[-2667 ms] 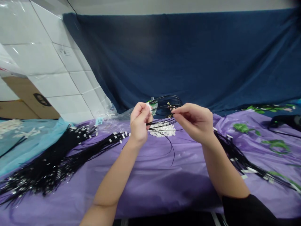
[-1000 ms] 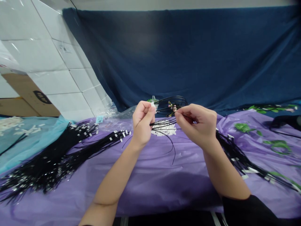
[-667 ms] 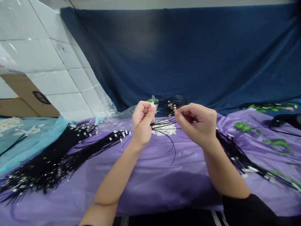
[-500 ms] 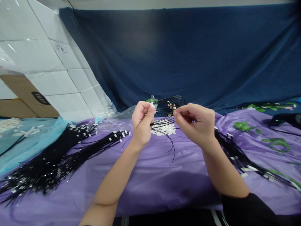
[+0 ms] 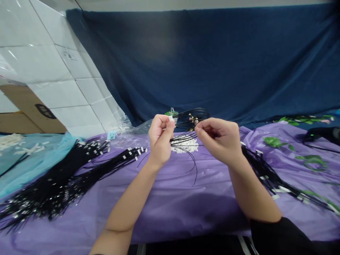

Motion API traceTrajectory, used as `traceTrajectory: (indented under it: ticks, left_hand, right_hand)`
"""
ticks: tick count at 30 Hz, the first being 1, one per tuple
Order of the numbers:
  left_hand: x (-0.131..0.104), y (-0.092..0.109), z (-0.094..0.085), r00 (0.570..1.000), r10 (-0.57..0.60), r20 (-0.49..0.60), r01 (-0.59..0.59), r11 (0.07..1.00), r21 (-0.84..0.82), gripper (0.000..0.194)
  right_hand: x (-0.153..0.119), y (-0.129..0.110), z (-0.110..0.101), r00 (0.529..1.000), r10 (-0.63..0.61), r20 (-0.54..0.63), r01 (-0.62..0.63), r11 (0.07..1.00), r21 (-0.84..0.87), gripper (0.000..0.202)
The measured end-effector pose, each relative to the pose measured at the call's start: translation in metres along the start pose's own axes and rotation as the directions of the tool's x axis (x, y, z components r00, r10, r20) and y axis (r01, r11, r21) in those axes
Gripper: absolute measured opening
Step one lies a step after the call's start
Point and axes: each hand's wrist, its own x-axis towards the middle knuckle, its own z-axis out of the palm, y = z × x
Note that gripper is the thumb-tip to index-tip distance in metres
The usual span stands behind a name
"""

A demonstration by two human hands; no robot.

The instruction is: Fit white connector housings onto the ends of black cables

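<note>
My left hand (image 5: 160,140) is closed around several thin black cords (image 5: 183,136), with a small white tag (image 5: 170,118) between thumb and forefinger. The cords loop up and over to the right, and a few loose ends hang below. Facing it, my right hand (image 5: 220,140) pinches a black cord with thumb and forefinger; its exact tip is too small to make out. Behind and below the cords lies a pile of small white pieces (image 5: 186,145) on the purple sheet (image 5: 170,202).
Two thick bundles of black cords (image 5: 53,180) with white tags lie on the left, and another cord bundle (image 5: 276,182) lies on the right. Green leaves (image 5: 275,142) are at the right. White boxes (image 5: 47,63) stand left of a dark blue curtain (image 5: 212,60).
My right hand has shifted very slightly to the left, its fingers still pinched. The left hand stays almost where it was, holding the cords.
</note>
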Motion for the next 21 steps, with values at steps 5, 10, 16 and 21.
traceTrajectory:
  ticks: [5,10,16,21]
  left_hand:
    - [0.0002,-0.0012,0.0000,1.000,0.009,-0.004,-0.009,1.000,0.017,0.022]
    - [-0.0017,-0.0034,-0.0014,0.999,0.026,0.023,-0.027,0.997,0.065,0.023]
    - [-0.0016,-0.0016,-0.0013,0.998,-0.017,0.067,0.013,0.999,0.052,0.023]
    - [0.0031,0.0025,0.0014,0.988,-0.137,0.071,0.139,0.990,-0.024,0.024]
  right_hand:
    - [-0.0002,-0.0008,-0.0006,0.999,0.036,0.033,-0.036,0.999,0.011,0.009]
    - [-0.0002,0.0011,-0.0019,0.989,0.122,0.086,-0.131,0.986,0.101,0.010]
    - [0.0000,0.0025,-0.0043,0.990,0.071,0.122,-0.079,0.995,0.060,0.010]
    - [-0.0020,0.0056,0.0015,0.968,-0.249,0.029,0.245,0.920,-0.305,0.009]
